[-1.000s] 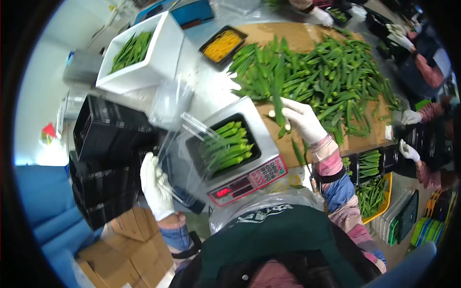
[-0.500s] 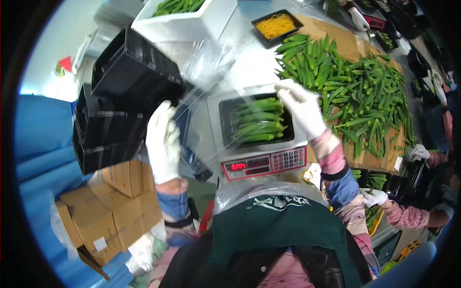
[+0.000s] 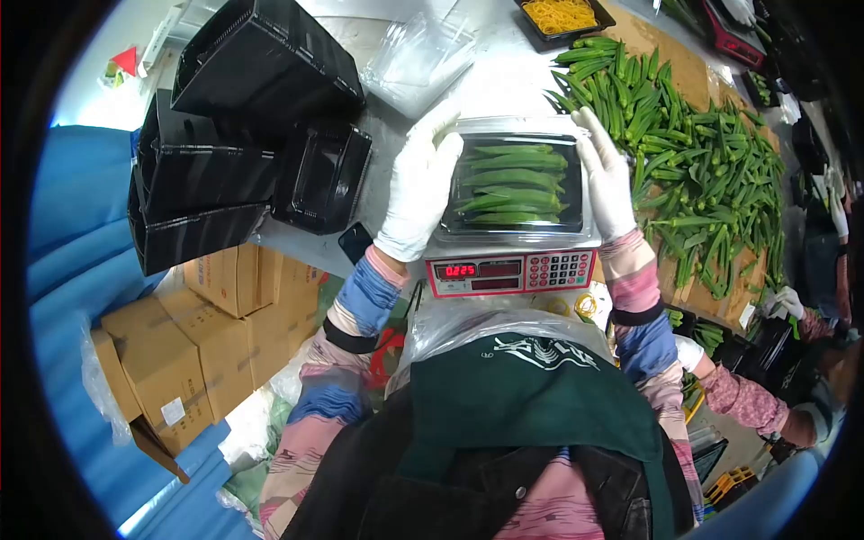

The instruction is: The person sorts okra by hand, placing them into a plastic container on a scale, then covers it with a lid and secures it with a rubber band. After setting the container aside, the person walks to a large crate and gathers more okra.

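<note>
A black tray of okra (image 3: 513,184) sits on the electronic scale (image 3: 515,273), whose red display shows 0.225. Over the tray lies a clear plastic lid (image 3: 524,129), its edges lined up with the rim. At the lid's left edge is my gloved left hand (image 3: 421,184), thumb and fingers closed on its side and corner. My gloved right hand (image 3: 607,175) grips the opposite edge, fingers near the upper right corner.
Stacked black trays (image 3: 265,63) and a phone (image 3: 355,241) are to the left. Clear lids (image 3: 418,63) lie behind the scale. Loose okra (image 3: 702,189) covers cardboard on the right, near a tray of yellow strips (image 3: 560,16). Cardboard boxes (image 3: 180,360) stand lower left. A co-worker's sleeve (image 3: 742,396) shows right.
My left hand has brought the lid rightward onto the okra tray, and my right hand has come to its right edge. The display went from 0.205 to 0.225.
</note>
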The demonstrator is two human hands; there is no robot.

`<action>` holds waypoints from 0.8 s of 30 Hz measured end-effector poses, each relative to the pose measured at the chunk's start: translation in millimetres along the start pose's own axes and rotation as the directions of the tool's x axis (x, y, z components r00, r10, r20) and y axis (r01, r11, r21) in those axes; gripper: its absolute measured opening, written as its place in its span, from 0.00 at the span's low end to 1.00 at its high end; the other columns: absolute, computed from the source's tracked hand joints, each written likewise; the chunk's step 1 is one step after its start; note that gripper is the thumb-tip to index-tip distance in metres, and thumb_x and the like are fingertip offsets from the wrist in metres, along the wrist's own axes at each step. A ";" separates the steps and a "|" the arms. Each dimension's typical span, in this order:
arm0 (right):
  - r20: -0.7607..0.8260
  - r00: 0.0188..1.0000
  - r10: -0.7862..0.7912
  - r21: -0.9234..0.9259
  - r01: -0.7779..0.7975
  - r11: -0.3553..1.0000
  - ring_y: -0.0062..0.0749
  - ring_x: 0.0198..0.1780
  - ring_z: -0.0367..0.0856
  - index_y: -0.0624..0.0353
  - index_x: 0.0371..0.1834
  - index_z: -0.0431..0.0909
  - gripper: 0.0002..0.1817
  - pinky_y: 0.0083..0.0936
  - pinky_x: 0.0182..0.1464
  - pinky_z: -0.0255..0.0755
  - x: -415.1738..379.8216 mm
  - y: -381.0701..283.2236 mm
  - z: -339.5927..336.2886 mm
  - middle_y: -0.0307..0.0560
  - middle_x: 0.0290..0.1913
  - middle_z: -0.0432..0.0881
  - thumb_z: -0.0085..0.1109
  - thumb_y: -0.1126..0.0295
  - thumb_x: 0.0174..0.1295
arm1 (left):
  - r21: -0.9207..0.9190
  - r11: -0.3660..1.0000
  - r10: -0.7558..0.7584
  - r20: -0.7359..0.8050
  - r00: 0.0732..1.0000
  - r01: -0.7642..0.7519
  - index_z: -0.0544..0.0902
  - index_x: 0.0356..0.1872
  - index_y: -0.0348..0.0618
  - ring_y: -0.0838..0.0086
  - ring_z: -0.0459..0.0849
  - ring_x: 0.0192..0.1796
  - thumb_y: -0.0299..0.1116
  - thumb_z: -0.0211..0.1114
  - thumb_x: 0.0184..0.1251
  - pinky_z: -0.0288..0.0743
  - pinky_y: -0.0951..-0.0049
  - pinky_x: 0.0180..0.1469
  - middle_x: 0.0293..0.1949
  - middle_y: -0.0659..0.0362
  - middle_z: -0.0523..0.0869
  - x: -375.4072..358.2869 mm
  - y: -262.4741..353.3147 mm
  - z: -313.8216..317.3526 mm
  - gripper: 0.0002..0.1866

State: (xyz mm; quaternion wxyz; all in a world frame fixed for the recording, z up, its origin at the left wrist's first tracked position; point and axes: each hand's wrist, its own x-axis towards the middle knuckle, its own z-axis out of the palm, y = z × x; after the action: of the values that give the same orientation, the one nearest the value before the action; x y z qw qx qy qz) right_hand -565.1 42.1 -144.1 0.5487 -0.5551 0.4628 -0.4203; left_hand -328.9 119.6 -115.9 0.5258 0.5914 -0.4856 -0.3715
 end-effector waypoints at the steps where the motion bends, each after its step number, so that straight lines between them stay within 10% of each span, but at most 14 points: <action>1: 0.008 1.000 -0.012 -0.042 0.013 0.999 0.35 0.74 0.67 0.65 0.76 0.63 0.27 0.29 0.75 0.58 2.7 12.3 1.7 0.54 0.73 0.71 0.51 0.69 0.77 | 0.082 0.995 0.059 -0.012 0.998 -0.058 0.71 0.69 0.32 0.67 0.76 0.69 0.27 0.57 0.77 0.65 0.68 0.73 0.67 0.49 0.78 -0.4 -12.2 1.1 0.23; 5: 0.061 0.997 -0.056 -0.248 0.069 0.966 0.44 0.82 0.51 0.60 0.76 0.63 0.27 0.33 0.81 0.44 6.5 55.7 -0.6 0.58 0.79 0.60 0.47 0.64 0.78 | 0.299 0.947 0.139 -0.066 0.988 -0.113 0.76 0.66 0.38 0.65 0.76 0.69 0.27 0.57 0.75 0.65 0.68 0.73 0.66 0.50 0.80 -3.0 -39.7 8.0 0.20; 12: 0.060 0.998 0.012 -0.191 0.000 0.982 0.44 0.69 0.73 0.63 0.71 0.68 0.23 0.32 0.73 0.60 12.3 55.0 -3.6 0.57 0.67 0.76 0.45 0.66 0.77 | 0.360 0.921 0.165 -0.018 0.986 -0.148 0.79 0.63 0.39 0.62 0.74 0.71 0.27 0.55 0.76 0.63 0.66 0.74 0.66 0.50 0.79 7.7 -44.4 12.2 0.18; 19: -0.103 0.991 -0.081 -0.254 0.053 0.966 0.31 0.62 0.77 0.68 0.67 0.72 0.22 0.25 0.68 0.65 12.2 86.2 2.0 0.53 0.61 0.82 0.45 0.65 0.78 | 0.482 0.859 0.166 0.059 0.984 -0.174 0.78 0.65 0.41 0.60 0.69 0.74 0.30 0.53 0.78 0.58 0.65 0.77 0.68 0.51 0.78 10.1 -60.9 10.9 0.19; 24: -0.028 0.987 -0.159 -0.315 0.142 0.938 0.39 0.64 0.77 0.66 0.69 0.71 0.23 0.28 0.69 0.65 14.8 88.3 -5.1 0.55 0.65 0.79 0.46 0.63 0.78 | 0.440 0.885 0.131 0.080 0.988 -0.153 0.74 0.70 0.41 0.60 0.67 0.75 0.32 0.52 0.79 0.55 0.64 0.77 0.70 0.51 0.76 12.4 -62.1 5.1 0.21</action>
State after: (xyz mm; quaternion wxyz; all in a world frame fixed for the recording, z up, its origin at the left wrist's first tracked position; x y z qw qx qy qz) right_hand -571.5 29.2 -232.6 0.4078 -0.6573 0.4941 -0.3970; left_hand -319.2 104.8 -176.9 0.3907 0.6496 -0.6120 -0.2254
